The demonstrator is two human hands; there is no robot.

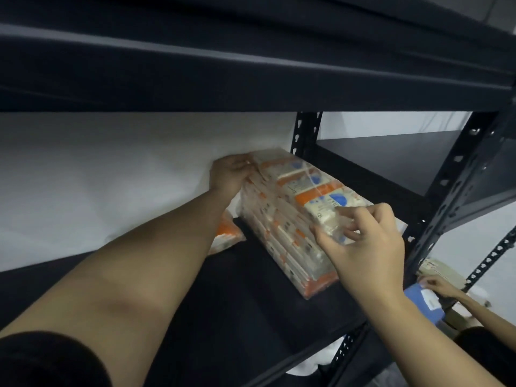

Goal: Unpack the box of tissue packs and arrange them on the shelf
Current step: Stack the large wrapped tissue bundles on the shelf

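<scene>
A stack of white-and-orange tissue packs (290,219) in clear wrap lies on the black shelf board (223,317), running from the back wall toward the front right. My left hand (231,174) grips the stack's far end by the wall. My right hand (365,247) holds the near upper corner, fingers curled on the top pack. Another orange-and-white pack (226,237) lies behind my left forearm, partly hidden.
A dark shelf beam (251,79) hangs low overhead. Perforated black uprights (446,191) stand at the right. Beyond them, another person's hand (438,286) holds a blue-and-white item (424,303) near cartons. A white wall backs the shelf.
</scene>
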